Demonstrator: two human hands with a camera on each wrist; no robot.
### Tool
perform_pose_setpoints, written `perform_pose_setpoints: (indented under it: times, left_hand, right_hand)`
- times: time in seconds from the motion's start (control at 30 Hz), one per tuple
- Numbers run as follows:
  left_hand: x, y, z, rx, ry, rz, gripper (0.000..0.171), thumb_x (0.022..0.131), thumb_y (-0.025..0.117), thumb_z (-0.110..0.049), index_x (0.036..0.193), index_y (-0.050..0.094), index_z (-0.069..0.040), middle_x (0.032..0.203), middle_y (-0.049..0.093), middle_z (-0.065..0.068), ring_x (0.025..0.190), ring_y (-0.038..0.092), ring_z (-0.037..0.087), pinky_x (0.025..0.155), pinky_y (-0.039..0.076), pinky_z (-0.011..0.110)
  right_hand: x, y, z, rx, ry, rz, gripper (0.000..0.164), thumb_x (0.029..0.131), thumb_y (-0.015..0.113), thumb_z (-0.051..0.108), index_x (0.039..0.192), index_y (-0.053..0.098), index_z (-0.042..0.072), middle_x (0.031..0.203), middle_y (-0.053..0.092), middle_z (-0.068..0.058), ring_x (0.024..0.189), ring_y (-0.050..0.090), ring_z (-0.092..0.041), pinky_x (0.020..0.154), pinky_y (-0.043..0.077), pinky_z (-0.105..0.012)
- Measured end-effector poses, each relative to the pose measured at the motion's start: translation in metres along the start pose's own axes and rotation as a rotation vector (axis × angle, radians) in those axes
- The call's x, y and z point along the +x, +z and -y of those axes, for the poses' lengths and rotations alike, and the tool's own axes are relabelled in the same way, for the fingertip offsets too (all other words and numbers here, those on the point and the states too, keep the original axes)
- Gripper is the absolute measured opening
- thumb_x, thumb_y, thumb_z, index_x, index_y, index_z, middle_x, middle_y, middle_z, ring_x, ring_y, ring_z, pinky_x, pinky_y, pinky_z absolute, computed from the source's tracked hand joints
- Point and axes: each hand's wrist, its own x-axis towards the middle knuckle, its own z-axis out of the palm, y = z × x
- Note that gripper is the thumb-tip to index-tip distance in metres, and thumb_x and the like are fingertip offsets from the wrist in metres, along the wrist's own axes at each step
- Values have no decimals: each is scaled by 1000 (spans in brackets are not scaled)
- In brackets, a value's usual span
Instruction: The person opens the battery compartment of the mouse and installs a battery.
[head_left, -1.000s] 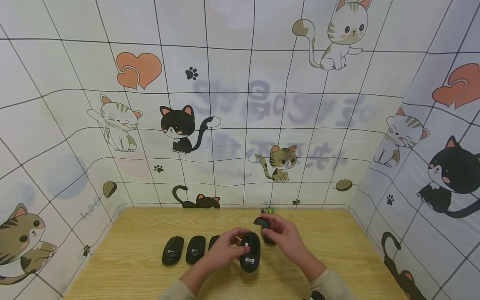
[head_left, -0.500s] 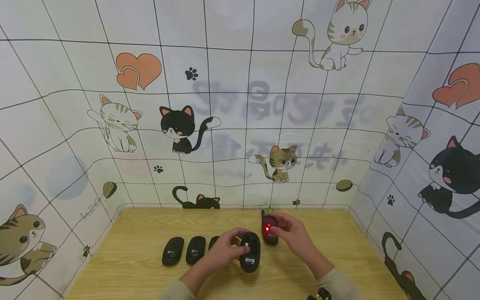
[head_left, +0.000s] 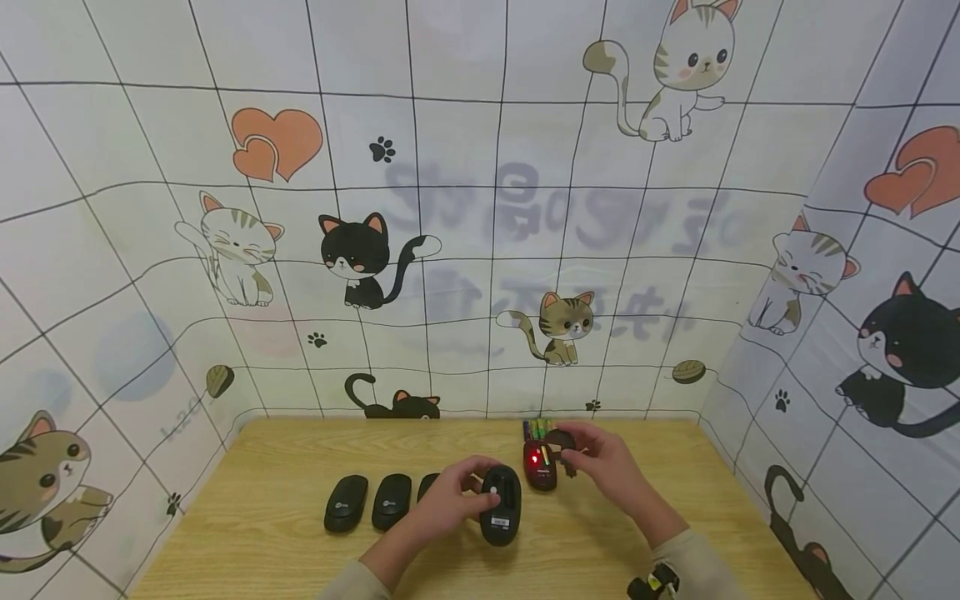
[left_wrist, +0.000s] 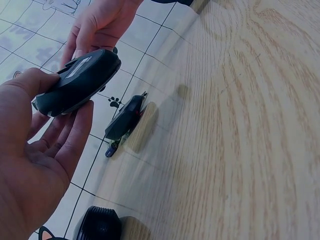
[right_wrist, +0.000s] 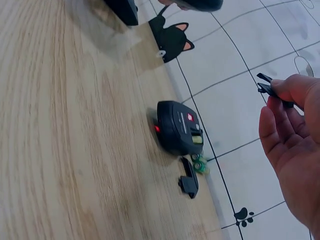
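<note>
Left hand clamping fingers on held mouse; right hand pinching black cover, ideally moving gently, avoiding bumping lit mouse.

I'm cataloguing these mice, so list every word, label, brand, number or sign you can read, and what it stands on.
No text reads clearly enough to quote.
Leftmost mouse: pale logo, too small.
Second mouse: similar mark, too small.
Held mouse, left hand: white label, too small.
Red-lit mouse: underside markings, blurred.
Wall: pale characters, too faint.
</note>
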Motion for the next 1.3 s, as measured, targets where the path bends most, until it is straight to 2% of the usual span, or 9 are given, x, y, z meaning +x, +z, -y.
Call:
perform_pose_setpoints:
  times: [0.23, 0.33, 0.53, 0.83, 1.1, 1.3]
  left_hand:
    - [0, 1, 0, -8, -4, -5, 41, 101, 80, -10, 141, 69, -15, 123, 65, 9, 100, 67, 24, 73, 68, 36]
    - [0, 1, 0, -11, -9, -5, 42, 101, 80, -11, 141, 69, -16, 124, 65, 9, 101, 67, 25, 73, 68, 36]
    - [-1, 1, -1, -12, -17, -10, 41, 102, 80, -10, 141, 70, -17, 124, 65, 9, 101, 67, 25, 73, 68, 36]
    - [-2, 1, -2, -21, -19, -12, 41, 102, 80, -10, 141, 70, -16, 124, 65, 9, 102, 66, 25, 74, 68, 37]
    - [-2, 1, -4, -11, -21, -15, 40, 102, 80, -11, 141, 70, -17, 124, 65, 9, 102, 66, 26, 74, 68, 36]
    - [-2, 0, -4, -14, -21, -14, 41, 102, 80, -11, 141, 70, -16, 124, 65, 9, 102, 65, 26, 74, 68, 36]
  right_hand:
    - [3, -17, -11, -47, 55, 24, 43, 103, 79, 8, 144, 70, 6, 114, 74, -18, 92, 71, -26, 81, 65, -38]
    - [4, -25, -16, -87, 54, 41, 42, 103, 79, 8, 144, 70, 6, 117, 74, -21, 92, 70, -23, 79, 64, -36]
    - [5, -35, -27, -116, 96, 52, 39, 103, 77, 4, 141, 71, 5, 124, 76, -17, 96, 68, -22, 78, 62, -34]
    - [9, -44, -42, -179, 155, 56, 38, 103, 77, 5, 140, 73, 8, 120, 76, -12, 99, 66, -23, 78, 58, -30]
    - [10, -49, -54, -128, 191, 53, 40, 102, 77, 1, 140, 69, -3, 117, 74, -18, 98, 69, -23, 78, 61, -29]
    - [11, -52, -67, -153, 220, 61, 42, 101, 77, 1, 141, 67, -7, 122, 74, -19, 102, 69, -24, 79, 60, -29]
